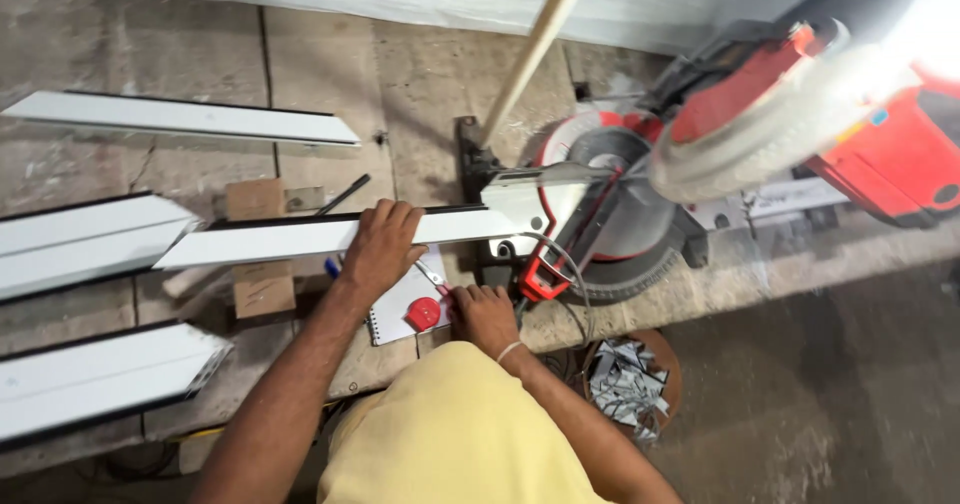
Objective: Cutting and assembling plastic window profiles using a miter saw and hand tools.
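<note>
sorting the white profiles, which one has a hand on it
The white profile reaching into the mitre saw, pressed by the left hand; the others lie untouched further left.

Worn concrete floor (420, 74) (cracked, dusty).

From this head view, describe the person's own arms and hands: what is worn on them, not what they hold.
Both forearms are bare to the hands, with no gloves and no sleeves reaching them. The left hand shows no ring or band. The right hand has a thin pale band around its wrist. A yellow shirt covers the torso between the arms. No watch is visible.
</note>
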